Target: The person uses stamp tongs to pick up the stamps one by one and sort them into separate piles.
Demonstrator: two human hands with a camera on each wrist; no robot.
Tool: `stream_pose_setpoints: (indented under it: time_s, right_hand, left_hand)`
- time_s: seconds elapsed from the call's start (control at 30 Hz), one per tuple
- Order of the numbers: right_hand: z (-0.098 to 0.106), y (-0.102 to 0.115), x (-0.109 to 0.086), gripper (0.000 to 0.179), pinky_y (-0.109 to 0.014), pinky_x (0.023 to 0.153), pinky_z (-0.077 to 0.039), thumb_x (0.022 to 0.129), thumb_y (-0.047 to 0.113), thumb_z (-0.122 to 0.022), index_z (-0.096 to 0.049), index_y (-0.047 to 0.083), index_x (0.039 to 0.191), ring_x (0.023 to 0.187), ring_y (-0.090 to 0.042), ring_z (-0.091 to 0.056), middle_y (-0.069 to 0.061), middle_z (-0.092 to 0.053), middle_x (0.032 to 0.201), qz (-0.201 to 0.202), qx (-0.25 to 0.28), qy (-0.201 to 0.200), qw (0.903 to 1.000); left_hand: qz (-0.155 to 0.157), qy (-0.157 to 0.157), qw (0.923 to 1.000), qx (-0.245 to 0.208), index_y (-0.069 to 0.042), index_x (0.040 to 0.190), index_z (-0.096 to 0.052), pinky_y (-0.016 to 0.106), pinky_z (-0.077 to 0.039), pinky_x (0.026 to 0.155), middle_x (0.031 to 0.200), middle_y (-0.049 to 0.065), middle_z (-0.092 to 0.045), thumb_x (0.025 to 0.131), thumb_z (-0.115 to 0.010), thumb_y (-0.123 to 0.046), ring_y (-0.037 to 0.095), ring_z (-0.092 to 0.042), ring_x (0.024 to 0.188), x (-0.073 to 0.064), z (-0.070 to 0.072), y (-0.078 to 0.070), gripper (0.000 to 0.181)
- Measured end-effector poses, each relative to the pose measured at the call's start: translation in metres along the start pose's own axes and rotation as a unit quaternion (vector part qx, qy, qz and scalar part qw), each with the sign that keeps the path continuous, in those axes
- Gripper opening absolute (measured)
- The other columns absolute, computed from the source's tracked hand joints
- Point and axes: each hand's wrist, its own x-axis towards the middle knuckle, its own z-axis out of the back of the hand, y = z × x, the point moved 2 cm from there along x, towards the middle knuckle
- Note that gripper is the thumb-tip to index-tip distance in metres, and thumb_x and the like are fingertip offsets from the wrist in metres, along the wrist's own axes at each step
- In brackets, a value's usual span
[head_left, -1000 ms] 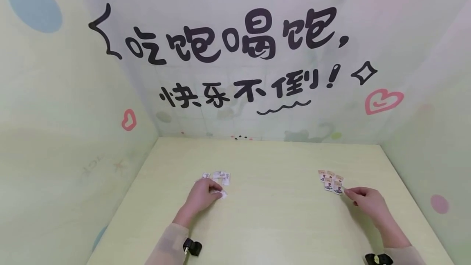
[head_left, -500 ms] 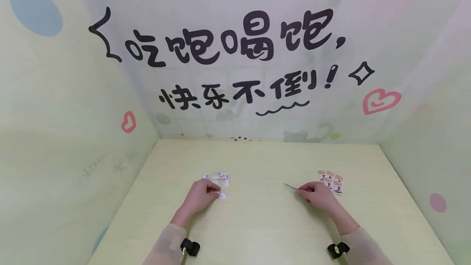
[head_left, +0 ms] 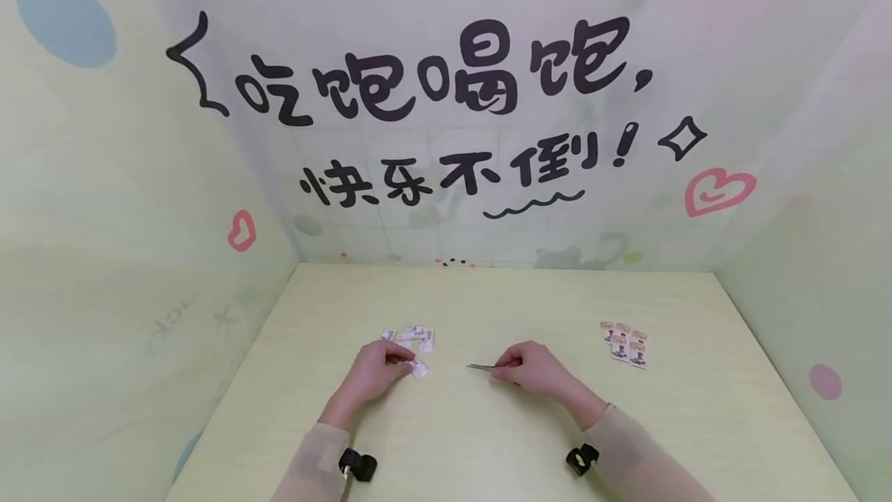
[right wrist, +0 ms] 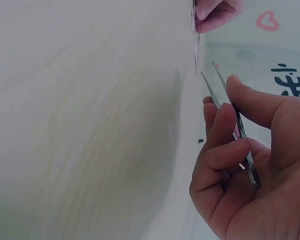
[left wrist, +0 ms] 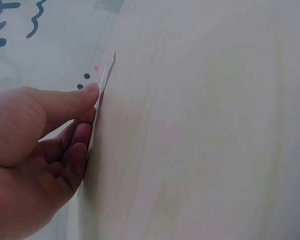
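My left hand (head_left: pixel 376 374) pinches a small white printed paper piece (head_left: pixel 420 368) between thumb and fingers, at the near edge of a group of similar pieces. In the left wrist view this thin paper (left wrist: pixel 108 75) is seen edge-on, with the thumb on one face and the fingertips behind. My right hand (head_left: pixel 535 370) grips a pair of metal tweezers (head_left: pixel 479 367), tips pointing left toward the paper. The right wrist view shows the tweezers (right wrist: pixel 253 177) with their tips apart and nothing between them, a little short of the paper's end.
Several white printed pieces (head_left: pixel 416 332) lie just beyond my left hand. A cluster of orange-and-white printed pieces (head_left: pixel 629 348) lies on the right of the pale wooden table (head_left: pixel 488 448). Printed walls (head_left: pixel 446 235) enclose the table's back and sides.
My right hand has swept left from beside the orange-and-white pieces, bringing the tweezers near my left hand. The left hand stays nearly in place; the paper it pinches has shifted slightly.
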Motion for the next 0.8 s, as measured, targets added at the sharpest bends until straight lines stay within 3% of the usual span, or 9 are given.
stream_pose_setpoints:
  time_s: [0.27,0.8]
  right_hand:
    - [-0.031,0.019,0.018,0.012,-0.029,0.063,-0.050,0.093,0.022,-0.085,-0.079,0.011,0.094,0.067,-0.011,-0.060,0.006,-0.068,0.078,0.008,0.004,0.033,0.9994]
    - [-0.055,0.032,0.023,0.014,-0.028,0.060,-0.051,0.092,0.023,-0.084,-0.078,0.010,0.091,0.064,-0.010,-0.062,0.005,-0.069,0.076,0.007,-0.001,0.034,0.9994]
  left_hand:
    - [0.012,-0.004,0.9999,-0.002,-0.013,0.100,-0.083,0.037,-0.056,0.084,0.096,-0.003,-0.074,0.090,-0.085,-0.004,0.012,-0.064,0.089,0.002,0.000,-0.001,0.014]
    - [0.015,-0.001,0.9999,-0.008,-0.010,0.098,-0.084,0.031,-0.054,0.074,0.088,-0.005,-0.073,0.090,-0.086,-0.008,0.011,-0.062,0.081,0.004,0.000,-0.003,0.008]
